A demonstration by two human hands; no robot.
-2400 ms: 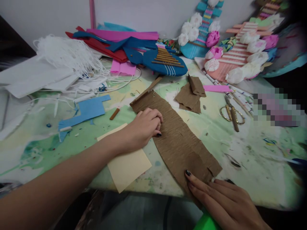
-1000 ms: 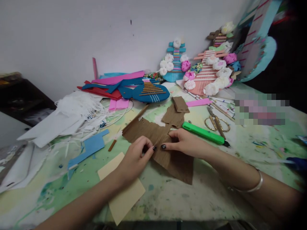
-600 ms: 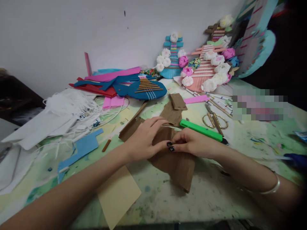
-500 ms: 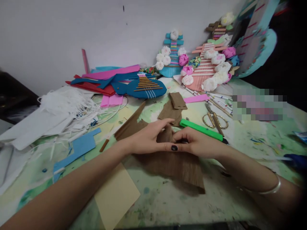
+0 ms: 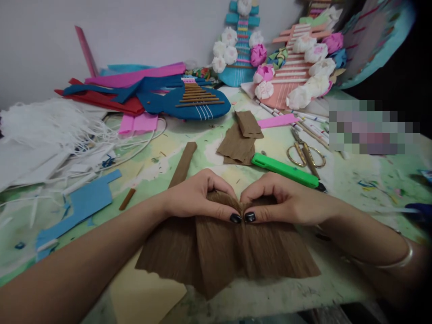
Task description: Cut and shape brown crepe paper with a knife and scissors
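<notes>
A sheet of brown crepe paper (image 5: 219, 256) fans out in loose folds toward me, low over the front of the table. My left hand (image 5: 205, 198) pinches its upper edge between thumb and fingers. Right beside it, thumb tip to thumb tip, my right hand (image 5: 280, 200) pinches the same edge, and the paper gathers where they meet. Behind my left wrist lies a rolled brown paper strip (image 5: 184, 162). A green utility knife (image 5: 286, 171) rests just beyond my right hand. Part of a cream paper sheet (image 5: 148, 297) shows beneath the brown paper.
Folded brown paper pieces (image 5: 238, 141) and gold-handled scissors (image 5: 305, 150) lie beyond my hands. Left are blue paper scraps (image 5: 89, 195) and white string (image 5: 50, 123). Behind sit a dark blue lute-shaped cutout (image 5: 202, 101) and flower-covered instrument models, one turquoise (image 5: 239, 74), one pink (image 5: 286, 92).
The brown paper has spread wider and hangs flatter toward me. My hands now pinch side by side at its top edge instead of overlapping. The view has tilted down.
</notes>
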